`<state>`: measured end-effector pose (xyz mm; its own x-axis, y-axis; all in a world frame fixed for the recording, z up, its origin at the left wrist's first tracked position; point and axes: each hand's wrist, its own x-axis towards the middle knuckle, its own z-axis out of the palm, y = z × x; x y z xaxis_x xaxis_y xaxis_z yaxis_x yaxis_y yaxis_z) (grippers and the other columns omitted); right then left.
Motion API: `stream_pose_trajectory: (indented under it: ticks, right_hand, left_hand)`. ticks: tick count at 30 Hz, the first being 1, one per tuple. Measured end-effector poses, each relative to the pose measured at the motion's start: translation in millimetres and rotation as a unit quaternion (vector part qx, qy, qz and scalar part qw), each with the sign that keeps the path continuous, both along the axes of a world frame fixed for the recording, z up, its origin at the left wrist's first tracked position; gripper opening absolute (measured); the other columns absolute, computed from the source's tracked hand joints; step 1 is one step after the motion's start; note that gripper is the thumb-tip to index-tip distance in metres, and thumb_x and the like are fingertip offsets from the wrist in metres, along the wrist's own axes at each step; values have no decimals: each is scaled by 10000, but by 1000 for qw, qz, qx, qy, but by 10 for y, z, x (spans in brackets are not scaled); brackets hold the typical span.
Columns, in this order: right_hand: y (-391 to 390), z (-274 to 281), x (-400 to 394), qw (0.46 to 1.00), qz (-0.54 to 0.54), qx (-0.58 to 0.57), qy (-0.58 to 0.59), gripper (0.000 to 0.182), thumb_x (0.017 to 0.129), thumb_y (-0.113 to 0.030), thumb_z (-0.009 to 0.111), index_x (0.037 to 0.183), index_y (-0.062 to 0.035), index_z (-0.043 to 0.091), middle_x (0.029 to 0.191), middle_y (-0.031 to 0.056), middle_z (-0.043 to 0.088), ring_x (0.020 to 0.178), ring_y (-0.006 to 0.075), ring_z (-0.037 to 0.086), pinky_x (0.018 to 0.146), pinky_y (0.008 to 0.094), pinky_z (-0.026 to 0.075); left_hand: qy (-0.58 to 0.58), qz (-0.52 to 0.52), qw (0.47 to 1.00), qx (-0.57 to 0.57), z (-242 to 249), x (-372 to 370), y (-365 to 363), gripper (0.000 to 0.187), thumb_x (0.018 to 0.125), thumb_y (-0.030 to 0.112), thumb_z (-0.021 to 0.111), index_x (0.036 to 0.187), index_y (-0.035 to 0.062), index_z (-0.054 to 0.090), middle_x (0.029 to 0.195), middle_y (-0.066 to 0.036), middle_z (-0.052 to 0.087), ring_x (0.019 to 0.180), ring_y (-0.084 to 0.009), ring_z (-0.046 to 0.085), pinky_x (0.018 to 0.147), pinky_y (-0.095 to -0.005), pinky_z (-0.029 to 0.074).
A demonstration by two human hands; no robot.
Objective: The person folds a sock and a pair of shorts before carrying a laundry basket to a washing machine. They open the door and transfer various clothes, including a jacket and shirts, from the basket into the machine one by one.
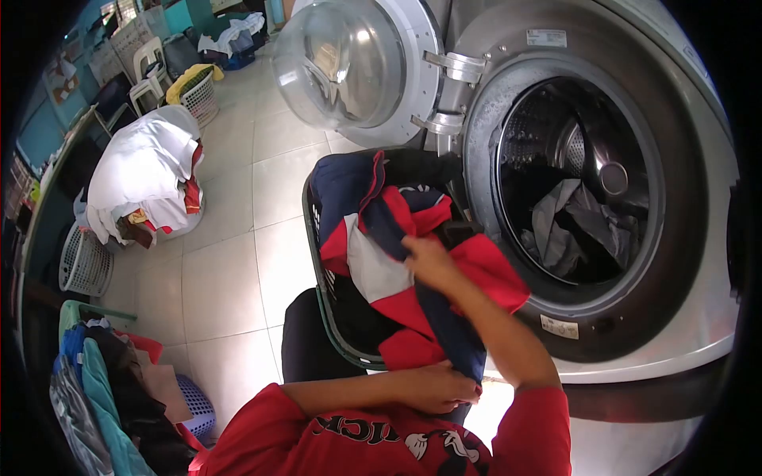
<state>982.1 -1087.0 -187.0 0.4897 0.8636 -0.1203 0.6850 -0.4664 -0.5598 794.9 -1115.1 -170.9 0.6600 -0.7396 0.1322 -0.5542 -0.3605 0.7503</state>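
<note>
A red, navy and white garment (377,270) spills over a dark laundry basket (313,246) in front of me. My right hand (429,263) grips its navy strip near the basket's middle, slightly blurred. Lower down, close to my shirt, my left hand (451,389) is closed on the navy end of the same cloth. Part of the cloth is hidden under my right forearm. Right of the basket, grey and dark clothes (583,226) lie inside the drum of an open washing machine (480,159).
The round glass door (341,63) hangs open above the basket. On the left are a heaped white bundle (143,166), white baskets (86,262) and a pile of clothes (119,389). Pale tiles (222,278) cover the floor; chairs (151,63) stand farther back.
</note>
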Motion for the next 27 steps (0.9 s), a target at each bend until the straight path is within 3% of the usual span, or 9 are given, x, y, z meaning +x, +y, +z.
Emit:
stream_pose_trajectory:
  ticks: [2, 5, 9, 12, 16, 17, 19, 22, 27]
  right_hand:
    - [-171, 538, 144, 943, -184, 217, 170, 309, 632, -117, 518, 920, -6, 542, 833, 121, 560, 839, 267, 541, 725, 359, 427]
    - [-654, 939, 831, 736, -292, 525, 312, 107, 643, -113, 538, 738, -68, 559, 793, 57, 541, 773, 172, 498, 723, 295, 399]
    - [-1327, 1508, 1370, 485, -412, 759, 139, 145, 760, -65, 535, 868, 24, 570, 888, 116, 570, 875, 192, 539, 755, 310, 454]
    - [-1844, 1362, 2091, 432, -510, 711, -219, 236, 817, -77, 491, 1003, 66, 521, 961, 155, 568, 849, 217, 571, 787, 336, 466]
    - [-1697, 1376, 1965, 553, -653, 516, 34, 485, 813, -325, 528, 1092, 69, 482, 1138, 209, 495, 928, 269, 554, 819, 332, 446]
    - [-1606, 1208, 1963, 624, -630, 458, -63, 536, 787, -341, 553, 1125, 63, 452, 1152, 210, 483, 991, 282, 512, 859, 346, 404]
    - [-1380, 1015, 1923, 725, -553, 321, -256, 655, 734, -372, 601, 1189, 50, 392, 1179, 211, 460, 1116, 308, 427, 941, 376, 321]
    - [-811, 915, 1180, 915, -246, 268, -176, 872, 628, -463, 662, 1295, -38, 293, 1373, 205, 204, 1269, 330, 213, 992, 429, 251]
    - [-410, 408, 663, 917, -115, -255, -284, 996, 525, -453, 744, 1337, -224, 215, 1409, 95, 158, 1270, 338, 191, 860, 617, 308]
  left_hand:
    - [-39, 65, 994, -80, 90, -21, 146, 229, 762, 81, 488, 983, 104, 545, 986, -45, 533, 911, -179, 536, 724, -357, 403]
    - [-170, 285, 933, -139, 254, 45, 611, 153, 768, 82, 496, 893, 80, 584, 869, -75, 606, 814, -229, 588, 697, -343, 480]
    - [-146, 538, 812, -172, 87, 168, 1351, 247, 733, -78, 455, 923, 42, 559, 855, -106, 580, 784, -236, 575, 712, -297, 454]
    - [-70, 583, 782, -210, -138, 219, 1534, 209, 759, -28, 480, 950, 30, 541, 861, -95, 566, 776, -205, 576, 699, -288, 447]
    - [26, 545, 838, -10, -121, 222, 1499, 217, 793, 57, 515, 1009, 45, 528, 976, -53, 544, 872, -165, 565, 747, -280, 439]
    - [25, 542, 840, -11, -125, 226, 1496, 217, 793, 57, 515, 1009, 45, 528, 976, -53, 544, 872, -165, 565, 747, -280, 439]
    - [12, 539, 841, -52, -137, 264, 1499, 224, 795, 56, 518, 1019, 50, 530, 974, -61, 539, 884, -165, 561, 745, -275, 442]
    - [29, 546, 833, -84, -220, 249, 1508, 223, 776, 89, 536, 998, 58, 538, 960, -76, 545, 873, -193, 569, 733, -292, 440]
    - [61, 515, 842, -150, -313, 330, 1665, 228, 772, 96, 545, 996, 57, 542, 935, -91, 546, 857, -191, 569, 722, -299, 441]
